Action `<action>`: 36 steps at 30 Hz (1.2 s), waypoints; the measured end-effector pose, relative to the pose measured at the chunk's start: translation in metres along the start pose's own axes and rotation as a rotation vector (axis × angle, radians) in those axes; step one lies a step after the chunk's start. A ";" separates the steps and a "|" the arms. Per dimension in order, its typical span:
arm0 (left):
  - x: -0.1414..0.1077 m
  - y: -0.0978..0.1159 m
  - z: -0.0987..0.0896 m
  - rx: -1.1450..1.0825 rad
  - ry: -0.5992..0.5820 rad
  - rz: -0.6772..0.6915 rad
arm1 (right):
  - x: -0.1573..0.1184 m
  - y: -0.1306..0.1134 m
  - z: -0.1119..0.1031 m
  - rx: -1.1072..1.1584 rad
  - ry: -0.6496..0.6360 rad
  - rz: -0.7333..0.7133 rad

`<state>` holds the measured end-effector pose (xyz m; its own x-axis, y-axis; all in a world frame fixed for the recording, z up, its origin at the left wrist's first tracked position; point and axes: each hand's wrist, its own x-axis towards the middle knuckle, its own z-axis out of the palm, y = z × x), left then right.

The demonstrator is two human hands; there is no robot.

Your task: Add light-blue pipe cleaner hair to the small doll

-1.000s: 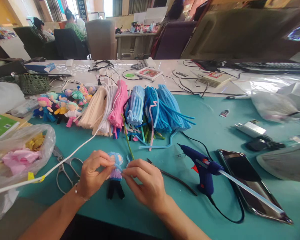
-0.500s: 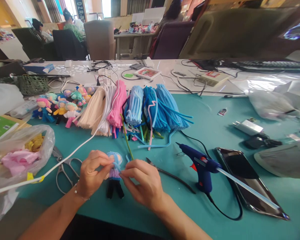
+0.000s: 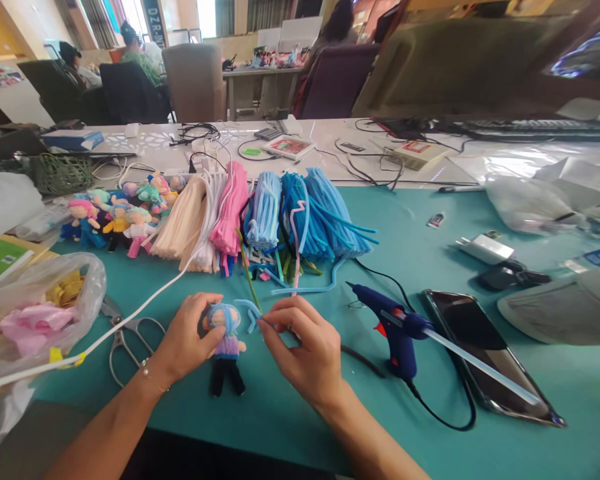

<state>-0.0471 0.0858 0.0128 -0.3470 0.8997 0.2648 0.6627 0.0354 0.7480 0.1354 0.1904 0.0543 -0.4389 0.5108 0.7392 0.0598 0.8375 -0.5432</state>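
the left hand (image 3: 190, 337) is cupping the blue-haired doll (image 3: 226, 347) around its head, and the doll is lying on the green mat (image 3: 275, 427), black legs pointing toward the near edge. just beside it, the right hand (image 3: 303, 350) is pinching a bent light blue strip (image 3: 247, 307) between thumb and fingers. beyond them, fuzzy bundles (image 3: 264, 213) are lining up in cream, white, pink and blues, with little dolls (image 3: 93, 220) crowding to their left. over on the right, a blue glue gun (image 3: 397, 323) is resting, its pale stick reaching across a dark phone (image 3: 470, 327). scissors (image 3: 120, 338) are lying left of the left hand.
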 end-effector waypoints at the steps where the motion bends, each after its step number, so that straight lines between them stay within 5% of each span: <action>1: 0.000 0.000 0.000 0.018 -0.013 -0.004 | 0.000 0.000 0.000 -0.005 0.001 -0.001; 16: 0.003 0.010 -0.004 -0.071 -0.112 0.008 | -0.001 -0.002 0.001 -0.008 -0.009 0.017; 23: -0.005 0.011 -0.007 -0.258 -0.003 0.291 | -0.002 -0.006 -0.003 -0.024 -0.008 -0.063; 36: -0.009 0.006 -0.006 -0.311 0.063 0.403 | -0.002 -0.007 -0.005 -0.012 -0.073 -0.211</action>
<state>-0.0435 0.0755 0.0185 -0.1505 0.7867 0.5986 0.5268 -0.4485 0.7220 0.1404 0.1848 0.0588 -0.5068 0.3084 0.8050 -0.0304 0.9268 -0.3742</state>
